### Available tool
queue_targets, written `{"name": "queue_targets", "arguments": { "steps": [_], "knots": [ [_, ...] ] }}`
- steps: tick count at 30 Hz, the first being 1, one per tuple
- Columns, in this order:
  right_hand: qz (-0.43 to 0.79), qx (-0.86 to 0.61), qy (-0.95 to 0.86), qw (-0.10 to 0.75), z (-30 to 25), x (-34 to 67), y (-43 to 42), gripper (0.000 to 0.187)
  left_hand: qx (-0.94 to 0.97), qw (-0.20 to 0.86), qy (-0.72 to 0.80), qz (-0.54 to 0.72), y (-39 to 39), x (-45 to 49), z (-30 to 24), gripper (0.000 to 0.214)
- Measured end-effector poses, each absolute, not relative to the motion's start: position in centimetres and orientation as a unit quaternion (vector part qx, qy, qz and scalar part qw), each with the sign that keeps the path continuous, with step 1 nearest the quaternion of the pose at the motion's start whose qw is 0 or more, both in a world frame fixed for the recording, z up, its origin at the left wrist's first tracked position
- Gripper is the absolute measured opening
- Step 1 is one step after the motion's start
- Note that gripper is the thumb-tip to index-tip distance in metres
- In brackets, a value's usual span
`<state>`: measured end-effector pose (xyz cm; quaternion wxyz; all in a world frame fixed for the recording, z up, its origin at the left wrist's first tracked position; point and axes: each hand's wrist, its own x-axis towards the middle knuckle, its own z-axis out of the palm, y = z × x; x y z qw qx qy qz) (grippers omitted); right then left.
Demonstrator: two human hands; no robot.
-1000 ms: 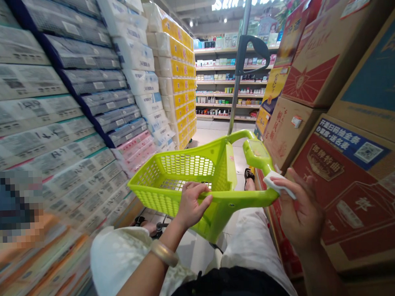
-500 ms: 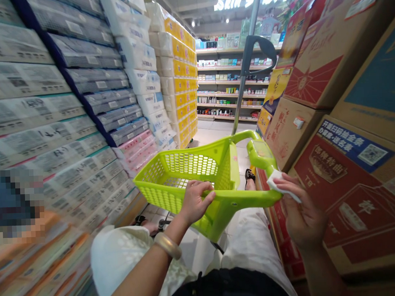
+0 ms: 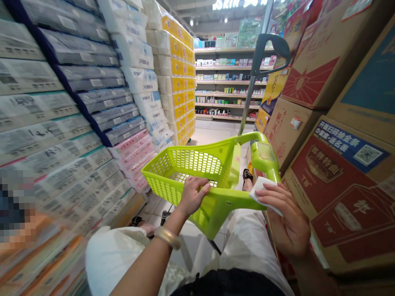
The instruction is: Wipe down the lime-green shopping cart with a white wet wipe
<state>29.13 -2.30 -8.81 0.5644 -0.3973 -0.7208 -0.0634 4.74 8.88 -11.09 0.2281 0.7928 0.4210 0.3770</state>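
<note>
A green plastic shopping cart basket (image 3: 198, 161) with perforated walls stands in front of my knees. My left hand (image 3: 194, 195) is closed over its near rim, thumb on the outside. My right hand (image 3: 287, 218) presses a folded white wipe (image 3: 263, 189) onto the near rail, close to the corner of the green handle (image 3: 265, 152). The wipe covers part of that rail, and whether it is cloth or paper I cannot tell. A gold-coloured bangle (image 3: 167, 238) circles my left wrist.
Stacked tissue packs (image 3: 178, 75) line the left side. Cardboard cartons (image 3: 351, 190) rise close by my right arm. Beyond the cart, a slanting metal pole (image 3: 247, 103) carries a grey handle (image 3: 257, 55), with stocked shelves (image 3: 229, 84) at the back.
My right hand has slid the wipe leftward along the rail, away from the handle corner. The basket and the pole sit slightly further right in view. My left hand keeps its grip.
</note>
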Motion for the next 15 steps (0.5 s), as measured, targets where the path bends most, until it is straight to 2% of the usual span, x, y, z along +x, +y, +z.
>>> {"name": "queue_targets", "arguments": {
  "steps": [6, 12, 15],
  "knots": [
    [-0.032, -0.408, -0.672, 0.617, -8.5, 29.4, -2.0, 0.023, 0.797, 0.247, 0.408, 0.371, 9.7, 3.9, -11.0, 0.043],
    [-0.035, -0.364, -0.775, 0.515, -7.5, 27.3, -3.6, 0.026, 0.773, 0.255, 0.426, 0.395, 10.1, 2.3, -11.1, 0.049],
    [-0.009, -0.353, -0.787, 0.506, -6.7, 27.2, -3.6, 0.027, 0.763, 0.257, 0.436, 0.403, 10.2, 0.9, -10.8, 0.052]
  ]
}}
